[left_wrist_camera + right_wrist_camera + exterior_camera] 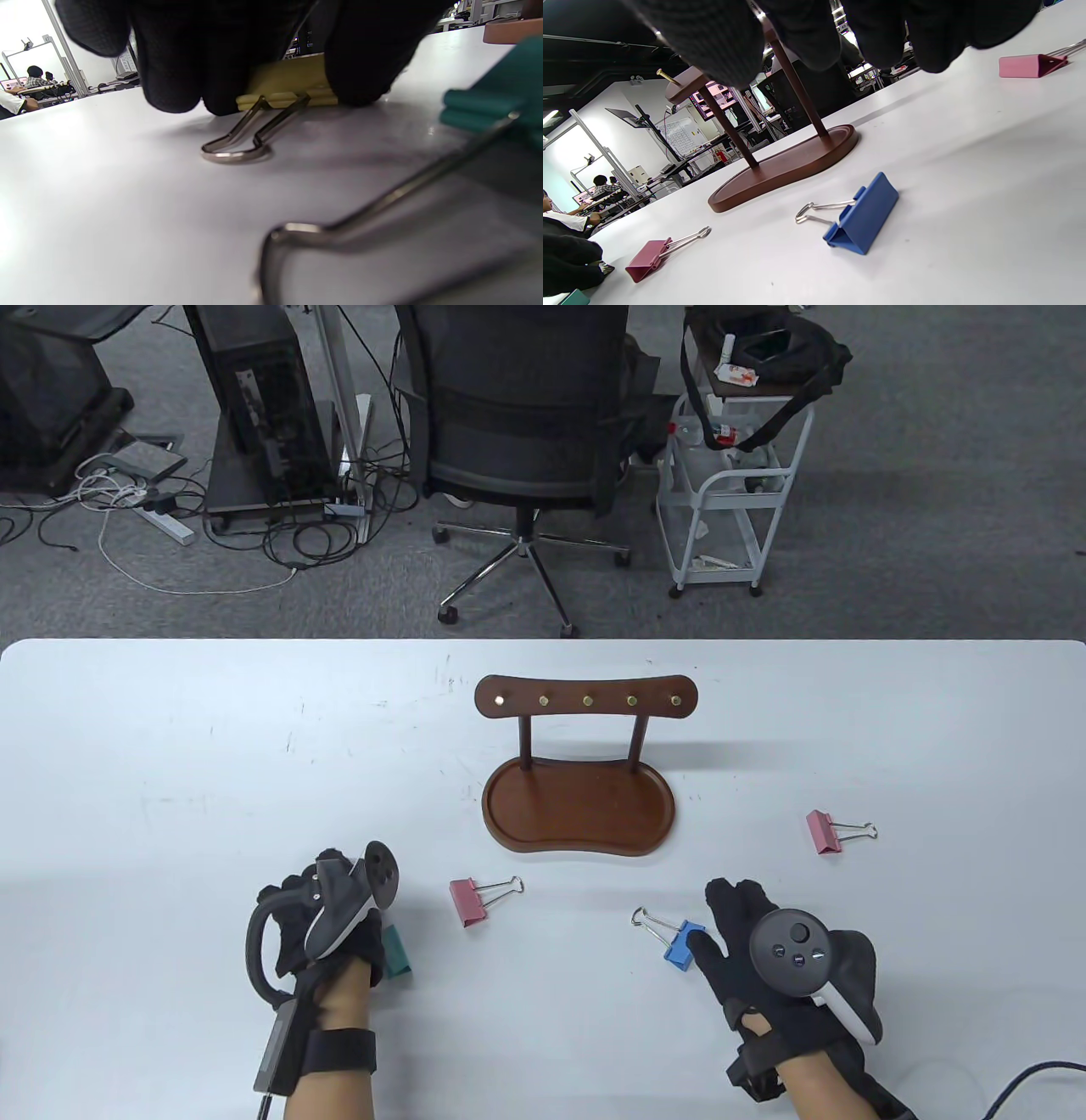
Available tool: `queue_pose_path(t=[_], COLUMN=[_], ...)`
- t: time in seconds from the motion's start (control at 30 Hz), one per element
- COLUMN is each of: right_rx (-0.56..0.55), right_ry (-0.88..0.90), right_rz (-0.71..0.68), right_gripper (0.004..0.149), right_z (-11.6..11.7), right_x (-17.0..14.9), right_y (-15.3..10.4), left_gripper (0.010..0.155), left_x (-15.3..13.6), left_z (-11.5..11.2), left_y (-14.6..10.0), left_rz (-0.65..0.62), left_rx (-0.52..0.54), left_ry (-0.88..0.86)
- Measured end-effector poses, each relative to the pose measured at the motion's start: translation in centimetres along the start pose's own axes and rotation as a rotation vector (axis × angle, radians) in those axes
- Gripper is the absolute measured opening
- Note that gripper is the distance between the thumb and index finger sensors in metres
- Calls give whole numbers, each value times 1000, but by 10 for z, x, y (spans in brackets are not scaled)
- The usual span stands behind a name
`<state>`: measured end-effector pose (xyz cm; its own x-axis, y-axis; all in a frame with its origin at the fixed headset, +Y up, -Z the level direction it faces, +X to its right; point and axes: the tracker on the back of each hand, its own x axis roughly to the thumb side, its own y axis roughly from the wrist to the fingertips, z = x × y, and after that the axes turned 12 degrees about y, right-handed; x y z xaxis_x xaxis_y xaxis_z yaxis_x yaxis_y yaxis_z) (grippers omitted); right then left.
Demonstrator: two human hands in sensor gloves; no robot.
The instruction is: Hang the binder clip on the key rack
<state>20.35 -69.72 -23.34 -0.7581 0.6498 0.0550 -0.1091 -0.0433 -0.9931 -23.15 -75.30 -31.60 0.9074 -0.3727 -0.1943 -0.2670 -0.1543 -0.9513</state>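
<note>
Zero clips hung: all five pegs on key rack (585,701) bare, task barely started.
Left hand (327,916): 8 o'clock of rack, fingertips pinching yellow binder clip (288,82) flat on the table; hidden under the hand from above.
Teal clip (396,953): just beside left hand, untouched.
Pink clip (469,900): 7 o'clock of rack base, loose.
Blue clip (681,944): 5 o'clock, beside right fingertips; contact unclear.
Right hand (764,954): fingers extended together, holding nothing.
Second pink clip (821,830): 3 o'clock, loose.
Path: looks unobstructed; lift, carry, hook wire loop remain.
</note>
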Motion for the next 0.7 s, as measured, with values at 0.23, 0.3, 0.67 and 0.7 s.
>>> queue_pose_path(t=[0.23,0.3,0.67,0.7], right_rx=[-1,1,5,4], right_ry=[1,3,-2,-2], right_rz=[-5,-6,-34,-37], right_gripper=[72,72,72,72], right_z=[0,0,3,4], right_x=[0,-1,1,1], right_y=[0,1,2,2], left_gripper=[82,82,83,83], left_x=[-4,-7,-12,-8], left_z=[-1,-1,38,45], left_y=[0,-1,-22,-28], left_rz=[2,2,-68,-95], left_rx=[16,32,149,179], left_ry=[-12,-10,-100,-112])
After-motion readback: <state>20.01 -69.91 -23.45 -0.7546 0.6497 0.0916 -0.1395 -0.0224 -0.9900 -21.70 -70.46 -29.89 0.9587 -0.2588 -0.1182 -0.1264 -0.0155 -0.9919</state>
